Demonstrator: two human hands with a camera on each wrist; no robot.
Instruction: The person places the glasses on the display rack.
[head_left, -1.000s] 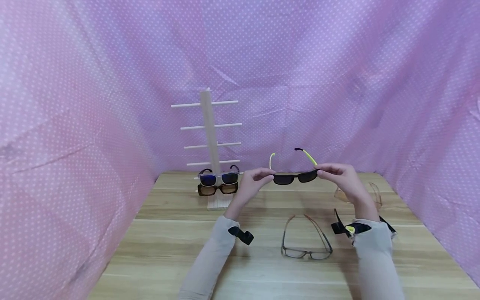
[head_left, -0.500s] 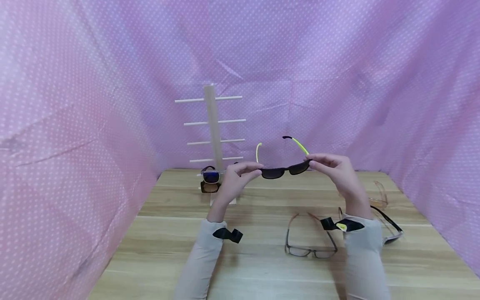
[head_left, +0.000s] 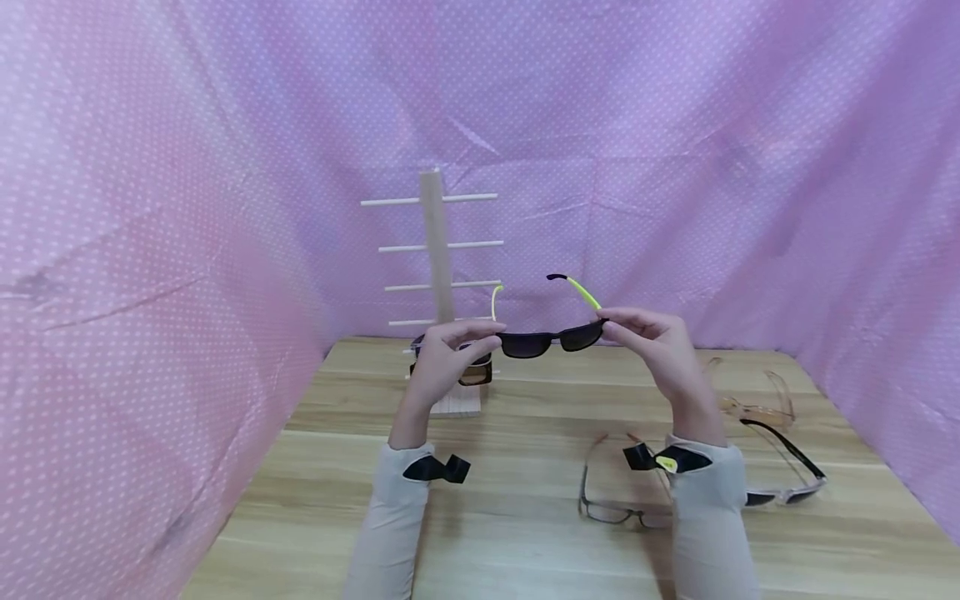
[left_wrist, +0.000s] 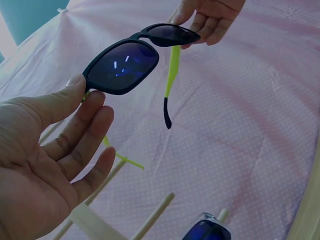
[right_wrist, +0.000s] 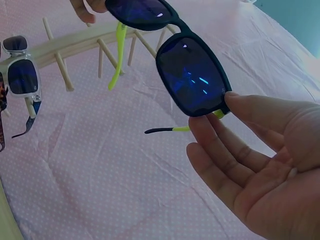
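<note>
Black sunglasses (head_left: 527,344) with yellow-green temples are held up in the air between both hands, temples unfolded and pointing away. My left hand (head_left: 442,362) pinches the left corner of the frame between thumb and fingers. At the right corner, my right hand (head_left: 663,350) pinches the frame the same way. Behind the left hand stands a wooden display rack (head_left: 439,250) with several pairs of horizontal pegs. On its lower pegs hang clear-framed sunglasses with blue lenses (right_wrist: 23,77) and brown-framed sunglasses (head_left: 476,373), both partly hidden by the left hand in the head view.
On the wooden table (head_left: 517,517) lie grey-framed eyeglasses (head_left: 609,513), partly behind the right sleeve. Further right are black-templed sunglasses (head_left: 802,492) and, behind them, clear orange-tinted glasses (head_left: 757,411). Pink dotted cloth (head_left: 637,108) surrounds the table at the back and sides.
Both hands have carried the black sunglasses leftward and slightly up, toward the rack. The left hand now covers part of the glasses hanging there. The head view has shifted a little.
</note>
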